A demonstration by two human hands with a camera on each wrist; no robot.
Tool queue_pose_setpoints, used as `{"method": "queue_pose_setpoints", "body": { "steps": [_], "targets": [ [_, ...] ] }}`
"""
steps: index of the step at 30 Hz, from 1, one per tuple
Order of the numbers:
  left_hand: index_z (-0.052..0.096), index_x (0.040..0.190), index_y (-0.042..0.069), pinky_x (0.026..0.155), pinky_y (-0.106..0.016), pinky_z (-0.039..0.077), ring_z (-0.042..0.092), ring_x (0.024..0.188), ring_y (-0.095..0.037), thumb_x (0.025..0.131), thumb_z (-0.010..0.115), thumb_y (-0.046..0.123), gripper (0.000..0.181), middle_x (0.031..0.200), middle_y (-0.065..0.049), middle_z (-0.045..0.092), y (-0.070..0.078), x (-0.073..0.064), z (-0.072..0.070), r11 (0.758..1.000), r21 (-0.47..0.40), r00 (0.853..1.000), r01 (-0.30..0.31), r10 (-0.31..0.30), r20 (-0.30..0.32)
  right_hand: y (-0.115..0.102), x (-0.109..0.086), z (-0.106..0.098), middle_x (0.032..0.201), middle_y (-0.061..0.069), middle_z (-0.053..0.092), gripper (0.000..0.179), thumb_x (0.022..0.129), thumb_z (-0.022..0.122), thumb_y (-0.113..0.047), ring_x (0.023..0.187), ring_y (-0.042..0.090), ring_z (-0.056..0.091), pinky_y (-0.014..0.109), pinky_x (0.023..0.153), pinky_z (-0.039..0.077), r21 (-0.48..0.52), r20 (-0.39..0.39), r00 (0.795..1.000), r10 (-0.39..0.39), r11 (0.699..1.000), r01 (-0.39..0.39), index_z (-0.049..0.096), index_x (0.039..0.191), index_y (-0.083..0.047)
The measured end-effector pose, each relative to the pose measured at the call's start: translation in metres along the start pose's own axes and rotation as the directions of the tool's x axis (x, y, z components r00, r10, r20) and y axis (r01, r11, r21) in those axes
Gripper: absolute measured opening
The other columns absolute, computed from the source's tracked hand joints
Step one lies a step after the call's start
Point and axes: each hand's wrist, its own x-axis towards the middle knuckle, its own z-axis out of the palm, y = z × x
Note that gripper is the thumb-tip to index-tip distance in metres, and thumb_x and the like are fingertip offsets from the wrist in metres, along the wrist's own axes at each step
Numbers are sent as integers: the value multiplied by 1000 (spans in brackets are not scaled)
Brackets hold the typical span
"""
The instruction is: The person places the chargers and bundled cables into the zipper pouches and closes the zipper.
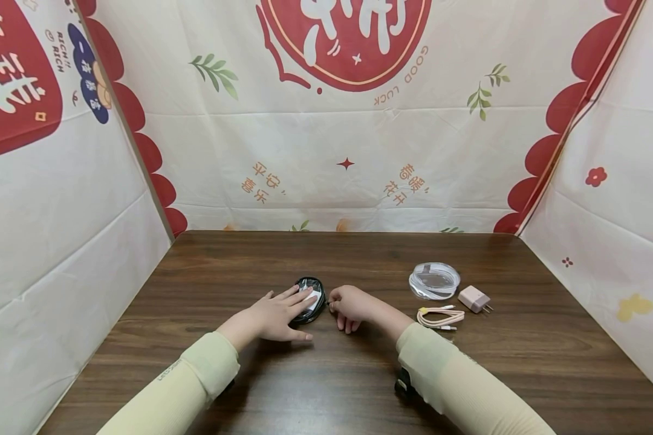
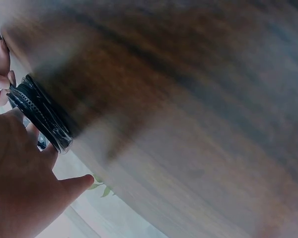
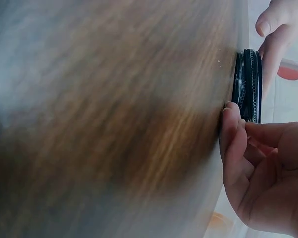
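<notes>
A round black zippered case (image 1: 320, 304) with a clear top lies on the table, its zipper teeth showing along the side in both wrist views. My left hand (image 1: 280, 313) rests on top of it with the fingers spread and straight, covering part of the clear lid. At the case's right edge, my right hand (image 1: 354, 307) pinches the zipper pull between thumb and forefinger; the pull itself is mostly hidden by the fingertips. In the right wrist view the case (image 3: 252, 84) stands out just beyond the pinching fingers (image 3: 233, 124).
To the right lie a clear round pouch (image 1: 434, 281) with a whitish rim, a pale pink charger plug (image 1: 474, 298) and a bundled peach cable (image 1: 441, 316) beside my right forearm. The brown wooden table (image 1: 326, 386) is bordered by printed cloth walls (image 1: 326, 199) at the back and sides.
</notes>
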Motion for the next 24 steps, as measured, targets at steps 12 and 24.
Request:
{"method": "queue_pose_setpoints", "body": {
  "steps": [12,24],
  "targets": [
    [22,156,31,109,-63,19,15,147,-21,88,45,73,83,161,8,15,2,2,-3,999,23,1000,25,-25,1,2,7,1,57,10,61,19,96,48,-7,42,18,56,31,40,48,-16,-55,999,-1,1000,0,62,84,-2],
    [31,154,29,108,-66,19,26,143,-25,88,46,72,80,158,5,27,13,-4,-15,993,87,996,79,-76,-40,1,15,-3,63,10,62,22,102,48,-10,45,18,55,32,43,48,-70,-96,995,-30,997,23,63,88,-3]
  ]
}}
